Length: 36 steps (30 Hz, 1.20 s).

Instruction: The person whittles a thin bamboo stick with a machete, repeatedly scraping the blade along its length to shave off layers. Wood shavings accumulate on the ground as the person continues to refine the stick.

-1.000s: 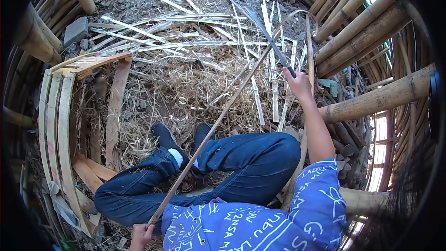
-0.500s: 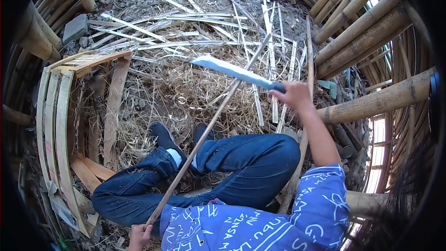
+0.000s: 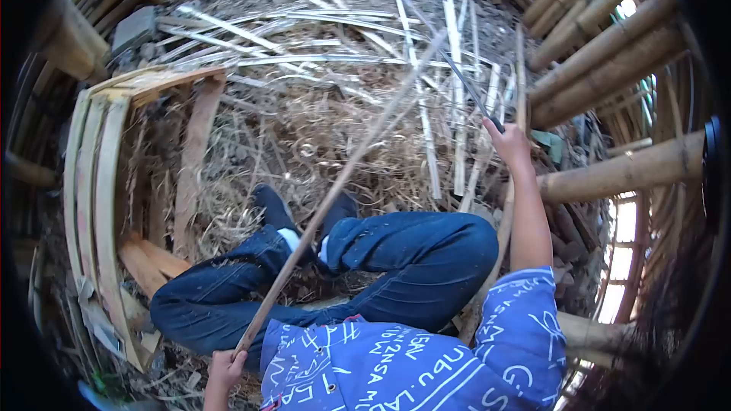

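My left hand [image 3: 226, 370] is closed around the lower end of a long bamboo strip [image 3: 335, 192], which slants up and away over my legs. In my right hand [image 3: 509, 141] is a machete [image 3: 470, 90], gripped by its dark handle. Its blade appears nearly edge-on, a thin dark line pointing up and left toward the strip's far end. In this view the blade tip lies close beside that far end. The strip is blurred along its upper part. My crossed legs in jeans [image 3: 411, 259] lie beneath it.
Pale split bamboo strips [image 3: 304, 58] lie scattered on the ground ahead, among curly shavings [image 3: 320, 133]. A wooden slatted crate [image 3: 95, 190] stands at left, near a grey block [image 3: 134, 29]. Thick bamboo poles [image 3: 624, 167] line the right side.
The machete has swung up and right, off the middle of the strip, and its blade has turned from broadside to edge-on. My left hand keeps its hold. The view has shifted slightly.
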Tool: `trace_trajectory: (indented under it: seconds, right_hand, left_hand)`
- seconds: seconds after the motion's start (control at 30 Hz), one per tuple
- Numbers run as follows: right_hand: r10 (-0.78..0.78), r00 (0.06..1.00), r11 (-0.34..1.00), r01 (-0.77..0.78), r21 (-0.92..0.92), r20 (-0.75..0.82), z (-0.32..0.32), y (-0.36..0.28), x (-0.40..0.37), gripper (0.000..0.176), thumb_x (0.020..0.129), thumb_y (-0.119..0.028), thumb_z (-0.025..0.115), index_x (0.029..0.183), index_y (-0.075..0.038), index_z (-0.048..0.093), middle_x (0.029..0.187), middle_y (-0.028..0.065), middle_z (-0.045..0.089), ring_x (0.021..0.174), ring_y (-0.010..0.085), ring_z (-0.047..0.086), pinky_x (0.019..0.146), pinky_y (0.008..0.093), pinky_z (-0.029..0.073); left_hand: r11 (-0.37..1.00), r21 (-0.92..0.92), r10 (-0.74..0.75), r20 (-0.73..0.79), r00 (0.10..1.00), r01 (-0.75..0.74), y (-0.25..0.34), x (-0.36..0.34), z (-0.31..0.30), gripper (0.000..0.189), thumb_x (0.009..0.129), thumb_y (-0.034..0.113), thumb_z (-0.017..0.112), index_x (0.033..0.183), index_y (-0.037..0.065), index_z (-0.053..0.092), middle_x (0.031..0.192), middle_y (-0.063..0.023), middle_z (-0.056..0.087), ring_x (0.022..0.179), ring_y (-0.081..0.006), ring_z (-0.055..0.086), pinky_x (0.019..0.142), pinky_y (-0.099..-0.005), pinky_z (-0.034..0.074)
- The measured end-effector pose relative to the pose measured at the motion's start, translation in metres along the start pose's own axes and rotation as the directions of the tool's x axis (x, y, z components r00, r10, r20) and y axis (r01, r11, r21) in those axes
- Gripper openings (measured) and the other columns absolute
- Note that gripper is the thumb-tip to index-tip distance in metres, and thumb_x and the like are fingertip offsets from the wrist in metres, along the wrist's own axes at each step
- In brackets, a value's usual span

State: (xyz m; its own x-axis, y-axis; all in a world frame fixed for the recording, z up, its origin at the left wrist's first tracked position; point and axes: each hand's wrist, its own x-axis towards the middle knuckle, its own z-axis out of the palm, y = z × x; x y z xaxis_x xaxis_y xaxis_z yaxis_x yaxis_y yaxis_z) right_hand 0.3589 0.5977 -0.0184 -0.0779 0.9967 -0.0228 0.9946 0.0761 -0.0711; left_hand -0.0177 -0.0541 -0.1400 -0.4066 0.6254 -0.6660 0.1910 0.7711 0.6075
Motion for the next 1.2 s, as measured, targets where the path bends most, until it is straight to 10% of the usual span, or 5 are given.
trace_trajectory:
  seconds: [0.3,0.77,0.87,1.1,1.2]
  right_hand:
    - [-0.143,0.973,0.894,0.048,0.445,0.182,0.038,-0.039,-0.036,0.073,0.090,-0.066,0.055,0.055,-0.003,0.056,0.048,0.0032,0.051,0.046,0.0141,0.053,0.047,0.0324,0.039]
    - [-0.213,0.958,0.690,0.009,0.724,0.192,-0.005,-0.065,-0.101,0.058,0.098,-0.057,0.050,0.068,-0.007,0.049,0.051,0.0009,0.047,0.039,0.0091,0.045,0.036,0.0239,0.034]
    - [-0.261,0.936,0.621,-0.025,0.783,0.237,-0.010,-0.081,-0.138,0.056,0.097,-0.055,0.053,0.069,-0.006,0.051,0.052,0.0003,0.049,0.040,0.0078,0.046,0.038,0.0232,0.035]
    - [-0.509,0.806,0.546,0.031,0.837,0.302,0.016,-0.136,-0.201,0.048,0.096,-0.048,0.060,0.086,-0.002,0.065,0.057,-0.0033,0.052,0.047,0.0041,0.048,0.042,0.0205,0.035]
    - [-0.569,0.719,0.515,-0.066,0.854,0.399,0.040,-0.165,-0.230,0.047,0.099,-0.045,0.055,0.079,-0.003,0.059,0.056,0.0002,0.053,0.044,0.0065,0.048,0.041,0.0214,0.036]
  left_hand:
    - [0.971,-0.203,-0.111,0.090,0.990,0.127,0.051,-0.013,-0.016,0.041,0.095,0.027,0.064,0.064,0.000,0.058,0.053,0.0019,0.047,0.051,-0.0063,0.041,0.046,-0.0291,0.036]
    - [0.949,-0.224,-0.190,0.155,0.969,0.222,0.139,0.068,-0.046,0.032,0.096,0.031,0.063,0.081,0.003,0.062,0.060,0.0012,0.056,0.048,-0.0081,0.054,0.043,-0.0252,0.044]
    - [0.996,-0.028,-0.087,-0.050,0.995,0.086,0.140,0.069,-0.038,0.029,0.092,0.027,0.063,0.090,-0.002,0.065,0.078,-0.0216,0.067,0.080,-0.0377,0.066,0.075,-0.0459,0.049]
    - [0.998,0.057,0.044,-0.115,0.992,-0.038,0.145,0.070,-0.032,0.027,0.093,0.023,0.060,0.089,-0.003,0.061,0.082,-0.0249,0.065,0.080,-0.0417,0.064,0.072,-0.0458,0.049]
    - [0.960,-0.261,-0.118,-0.033,0.993,0.105,0.145,0.069,-0.025,0.029,0.094,0.024,0.060,0.088,-0.004,0.059,0.078,-0.0238,0.064,0.076,-0.0402,0.063,0.071,-0.0472,0.048]
